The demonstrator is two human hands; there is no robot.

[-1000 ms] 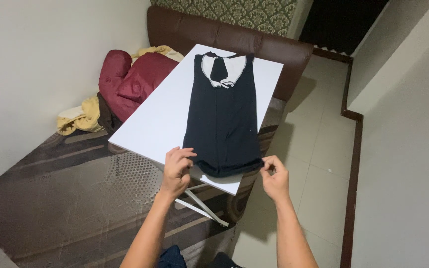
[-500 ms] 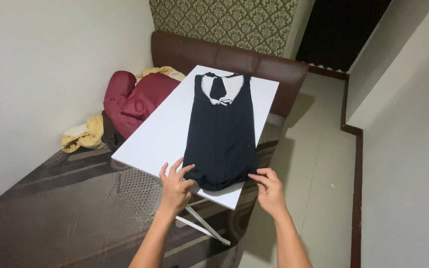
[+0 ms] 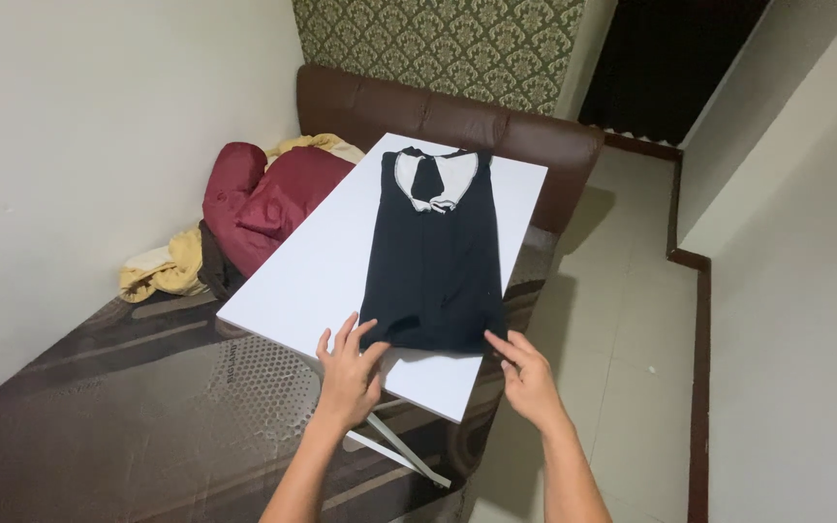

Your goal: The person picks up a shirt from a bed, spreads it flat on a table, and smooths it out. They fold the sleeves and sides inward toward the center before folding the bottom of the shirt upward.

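A dark navy sleeveless garment [image 3: 435, 254] lies folded lengthwise on a white table [image 3: 322, 271], its neck opening toward the far end. My left hand [image 3: 348, 371] rests flat with fingers spread at the garment's near left corner. My right hand [image 3: 525, 376] touches the near right corner with its fingertips. Neither hand has the cloth gripped.
A heap of red, yellow and dark clothes [image 3: 244, 213] lies left of the table on a dark patterned mattress [image 3: 128, 407]. A brown padded headboard [image 3: 457, 121] stands behind. Tiled floor [image 3: 622, 320] runs along the right, beside a white wall.
The view has tilted. Both hands have let go of the garment's bottom hem and now lie open at its near corners.
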